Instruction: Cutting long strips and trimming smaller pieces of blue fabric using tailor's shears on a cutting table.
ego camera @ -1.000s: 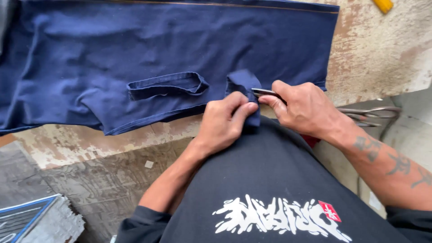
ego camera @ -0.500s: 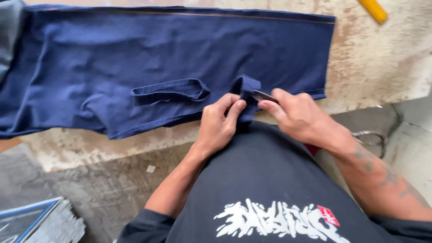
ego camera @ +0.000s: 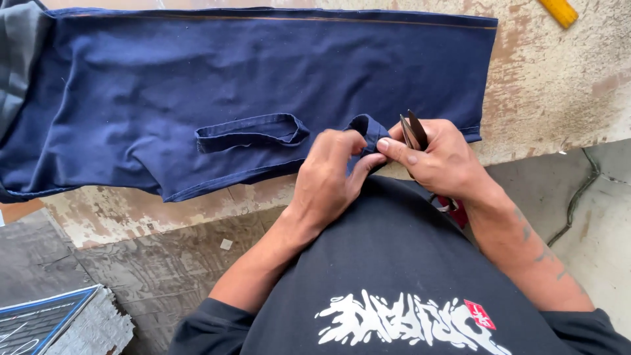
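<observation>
Head view: your left hand (ego camera: 327, 176) pinches a folded edge of the dark navy cloth garment (ego camera: 250, 92) spread on the worn, peeling table (ego camera: 559, 79). Your right hand (ego camera: 439, 158) grips the same fold and small metal snips (ego camera: 414, 130). A yellow stick (ego camera: 560, 11) lies at the far corner.

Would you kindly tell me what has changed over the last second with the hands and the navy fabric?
The right hand has tilted its scissors from lying flat to pointing up. The left hand still pinches the folded edge of the navy garment, which stays spread on the worn table.
</observation>
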